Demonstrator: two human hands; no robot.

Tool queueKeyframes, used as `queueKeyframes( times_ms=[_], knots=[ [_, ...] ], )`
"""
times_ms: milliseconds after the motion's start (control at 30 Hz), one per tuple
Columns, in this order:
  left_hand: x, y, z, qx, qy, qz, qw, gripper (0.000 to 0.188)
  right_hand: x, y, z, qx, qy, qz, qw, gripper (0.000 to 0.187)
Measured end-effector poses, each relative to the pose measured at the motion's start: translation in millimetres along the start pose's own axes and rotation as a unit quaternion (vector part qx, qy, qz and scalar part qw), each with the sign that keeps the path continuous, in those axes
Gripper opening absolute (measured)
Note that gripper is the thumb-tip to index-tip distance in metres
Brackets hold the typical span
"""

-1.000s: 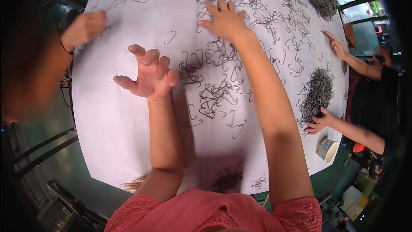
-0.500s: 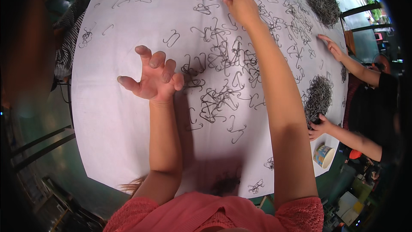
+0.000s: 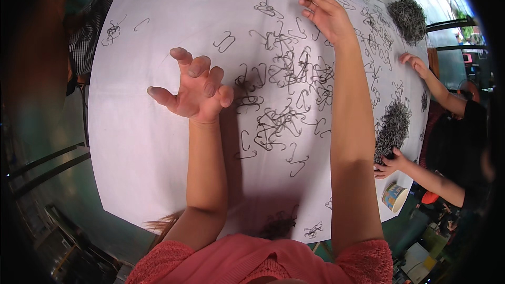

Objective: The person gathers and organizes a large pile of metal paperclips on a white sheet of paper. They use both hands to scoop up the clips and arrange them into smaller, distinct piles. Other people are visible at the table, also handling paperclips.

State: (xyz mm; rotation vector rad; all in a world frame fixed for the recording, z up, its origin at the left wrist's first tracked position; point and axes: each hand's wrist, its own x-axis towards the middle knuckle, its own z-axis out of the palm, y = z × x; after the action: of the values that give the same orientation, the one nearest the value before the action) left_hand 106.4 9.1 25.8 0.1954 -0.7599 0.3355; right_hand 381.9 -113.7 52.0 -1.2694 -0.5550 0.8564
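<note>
My left hand [image 3: 197,84] hovers palm up over the white-covered table [image 3: 142,147], its fingers spread and curled, with nothing visible in it. To its right lies a scattered group of dark bent wire hooks [image 3: 284,71], some tangled together. A loose pair of hooks [image 3: 225,42] rests just beyond that hand. At the far side my right hand [image 3: 329,16] is over more scattered hooks [image 3: 265,8], fingers apart and slightly bent. Nothing shows between those fingers, and my forearm hides some of the hooks below it.
A co-worker's hands [image 3: 388,164] are at the right, one touching a dense heap of hooks [image 3: 393,126]. Another heap [image 3: 407,20] sits at the far right. A paper tub [image 3: 394,197] stands near the right edge. A person's checked sleeve [image 3: 97,34] is at the left.
My right hand has moved right and its pinched fingers have parted. My left hand stays spread in nearly the same pose. The whole view has shifted slightly.
</note>
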Motion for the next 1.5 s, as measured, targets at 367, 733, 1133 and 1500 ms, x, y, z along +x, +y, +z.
queueKeyframes(
  times_ms=[367, 733, 1133, 1500],
  knots=[
    [-6, 7, -6, -0.05, -0.04, 0.048, 0.997, 0.067, 18, 7, 19, -0.06, 0.014, 0.065, 0.996, 0.024],
    [-6, 12, -4, -0.07, -0.039, 0.072, 0.994, 0.067, 29, -3, 51, -0.257, 0.025, 0.118, 0.959, 0.02],
    [-8, 14, -4, -0.059, -0.037, 0.081, 0.994, 0.066, 25, 2, 67, -0.367, -0.046, 0.063, 0.927, 0.016],
    [-7, 12, 0, -0.061, -0.015, 0.093, 0.994, 0.062, 20, 23, 87, -0.63, -0.07, -0.009, 0.773, 0.015]
  ],
)
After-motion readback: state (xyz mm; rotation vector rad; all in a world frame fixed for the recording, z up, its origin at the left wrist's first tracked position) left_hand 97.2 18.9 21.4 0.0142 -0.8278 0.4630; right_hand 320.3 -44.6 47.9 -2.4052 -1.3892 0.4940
